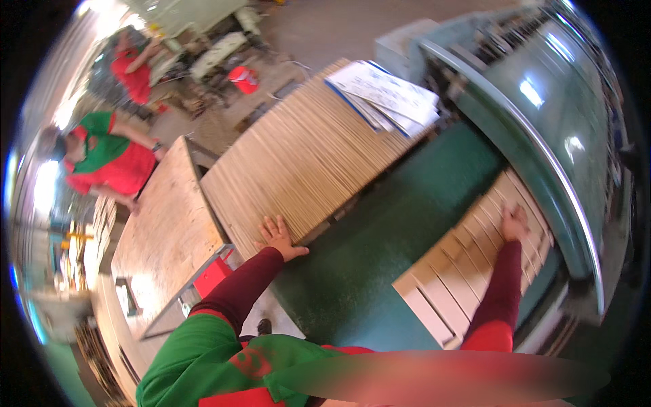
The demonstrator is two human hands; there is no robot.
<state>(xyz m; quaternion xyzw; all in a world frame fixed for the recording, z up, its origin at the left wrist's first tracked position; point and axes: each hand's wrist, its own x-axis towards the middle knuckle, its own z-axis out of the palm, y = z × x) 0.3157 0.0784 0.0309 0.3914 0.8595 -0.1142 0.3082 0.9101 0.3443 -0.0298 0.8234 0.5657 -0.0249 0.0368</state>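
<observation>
My left hand [275, 239] lies with its fingers spread on the near end of a wide row of tightly packed tan cardboard sheets [291, 152]. Its thumb points toward the green machine bed [359, 251]. My right hand [515, 223] rests on a slotted cardboard sheet [453, 275], near the sheet's far right end; its fingers are partly foreshortened but do not appear wrapped round anything. Long parallel slots run across this sheet, which lies on the green bed with its far end close under the curved machine cover [522, 129].
Loose printed papers [390, 95] lie on the far end of the packed cardboard. A worn wooden-topped table [169, 230] stands at left, with a co-worker in red and green [112, 152] behind it. Farther back are another person [132, 71] and a red bucket [244, 80].
</observation>
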